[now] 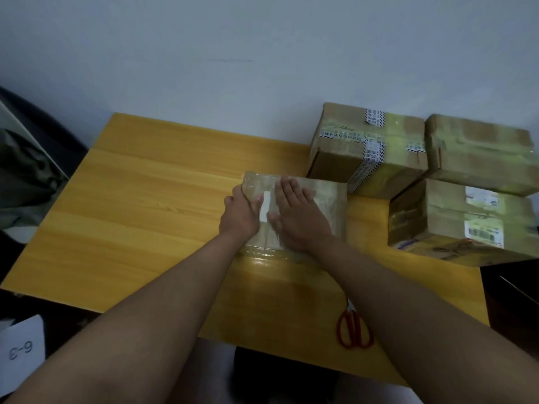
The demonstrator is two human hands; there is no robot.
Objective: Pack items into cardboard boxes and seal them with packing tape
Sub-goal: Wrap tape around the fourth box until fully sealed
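— Hands first: where are they?

— Both on the flat brown cardboard box wrapped in clear tape [294, 211], which lies mid-way along the yellow wooden surface [140, 205]. The right hand [294, 211] lies flat on the box top, fingers straight — pressing down. The left hand [240, 215] grips the box's left edge, fingers curled over the side, thumb on top beside a white label [265, 208].

— Anything else around?

— Three taped brown cardboard boxes [472, 185] clustered at the far right, just beside the flat box. Red-handled scissors [354, 329] lie near the front edge, partly under the right forearm. A white card marked "6-3" [22, 349] sits low at left.
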